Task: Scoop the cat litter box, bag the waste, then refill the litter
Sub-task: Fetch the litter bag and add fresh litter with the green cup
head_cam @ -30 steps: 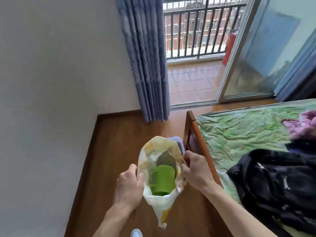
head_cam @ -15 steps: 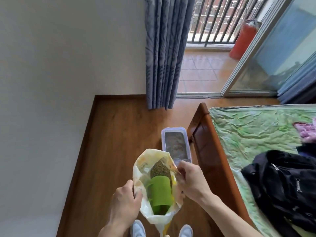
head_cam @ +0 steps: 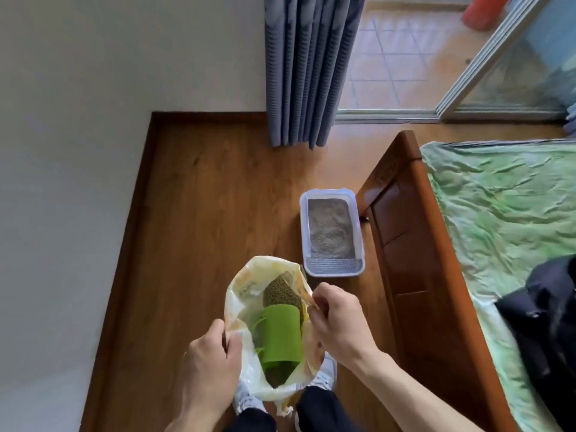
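Observation:
I hold a white and yellow litter bag open in front of me. My left hand pinches its left rim and my right hand pinches its right rim. Inside lie greenish-brown litter pellets and a green plastic scoop cup resting on them. The litter box, a pale rectangular tray holding grey litter, sits on the wooden floor just beyond the bag, against the bed's footboard.
A wooden bed frame with a green sheet and a black bag stands at right. A white wall runs along the left, a blue curtain hangs ahead beside an open balcony door. My shoes show under the bag.
My view has tilted downward, so the litter box has come fully into sight beyond the bag. Both hands keep their grip on the bag's rim, with the scoop still inside.

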A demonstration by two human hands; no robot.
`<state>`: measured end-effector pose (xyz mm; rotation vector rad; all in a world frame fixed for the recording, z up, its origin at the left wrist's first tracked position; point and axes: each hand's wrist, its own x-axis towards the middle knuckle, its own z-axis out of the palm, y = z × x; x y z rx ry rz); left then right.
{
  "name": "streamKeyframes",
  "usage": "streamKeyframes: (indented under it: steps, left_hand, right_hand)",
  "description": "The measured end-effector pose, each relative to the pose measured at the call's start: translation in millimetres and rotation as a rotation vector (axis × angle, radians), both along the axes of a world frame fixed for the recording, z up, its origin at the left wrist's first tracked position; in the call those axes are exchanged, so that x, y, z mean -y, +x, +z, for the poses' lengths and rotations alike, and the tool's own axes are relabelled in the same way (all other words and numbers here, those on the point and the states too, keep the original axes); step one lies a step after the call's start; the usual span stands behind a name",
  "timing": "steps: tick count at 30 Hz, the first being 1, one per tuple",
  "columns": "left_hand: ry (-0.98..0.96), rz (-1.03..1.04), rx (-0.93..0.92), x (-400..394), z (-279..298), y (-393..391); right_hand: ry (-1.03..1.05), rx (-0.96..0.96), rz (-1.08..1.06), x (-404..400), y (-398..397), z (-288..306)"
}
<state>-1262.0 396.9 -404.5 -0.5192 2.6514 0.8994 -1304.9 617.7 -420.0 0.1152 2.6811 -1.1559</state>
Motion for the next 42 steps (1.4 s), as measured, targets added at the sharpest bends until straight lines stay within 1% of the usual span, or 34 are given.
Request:
streamKeyframes:
  steps: [3, 6, 8, 11, 14, 18, 20, 22, 25, 27, 29, 31, 34, 37, 42]
  left_hand:
    - [0.031, -0.011, 0.013, 4.5, -87.9, -20.1]
    - [0.073, -0.036, -0.06, 13.7, -183.7, -44.6]
    - [0.107, -0.084, -0.075, 19.7, -250.2, -55.9]
    - [0.134, -0.151, -0.155, 30.1, -337.3, -68.6]
    - [0.149, -0.184, -0.246, 36.7, -401.6, -78.1]
    - [0.129, -0.226, -0.33, 45.3, -464.4, -94.5]
    - [0.095, -0.272, -0.365, 50.7, -485.5, -109.9]
    - [0.052, -0.334, -0.39, 56.6, -502.1, -127.6]
    - [0.08, -0.383, -0.417, 62.4, -516.5, -158.2]
    - [0.085, -0.413, -0.47, 59.5, -525.1, -173.6]
    - [0.107, -0.402, -0.522, 51.9, -538.0, -180.5]
    - [0.142, -0.349, -0.562, 44.1, -552.1, -181.4]
    - [0.086, -0.325, -0.564, 39.1, -568.5, -175.3]
    - [0.097, -0.313, -0.545, 41.1, -575.7, -171.5]
    - [0.09, -0.283, -0.549, 45.1, -577.4, -164.1]
  right_hand:
    - [-0.023, -0.002, -0.013, 2.0, -15.5, -89.3]
    - [-0.034, -0.033, -0.033, 3.6, -32.7, -187.1]
    - [-0.037, -0.061, -0.032, 6.7, -42.4, -251.1]
    - [-0.058, -0.082, -0.028, 11.9, -52.1, -336.6]
    - [-0.046, -0.132, 0.014, 13.8, -65.4, -398.5]
    - [-0.054, -0.164, 0.044, 15.8, -84.0, -460.1]
    - [-0.075, -0.185, 0.041, 19.2, -95.2, -481.4]
    - [-0.048, -0.205, 0.081, 18.3, -110.7, -498.5]
    - [0.01, -0.232, 0.138, 9.9, -138.8, -512.0]
    - [0.022, -0.258, 0.153, 5.1, -152.3, -520.0]
    - [0.025, -0.308, 0.131, 3.1, -160.5, -529.5]
    - [0.023, -0.338, 0.085, 1.9, -165.7, -540.0]
    - [0.002, -0.329, 0.032, -0.9, -166.2, -551.3]
    - [0.026, -0.298, 0.014, 0.6, -161.3, -557.4]
    - [-0.064, -0.256, 0.0, 12.5, -154.2, -566.2]
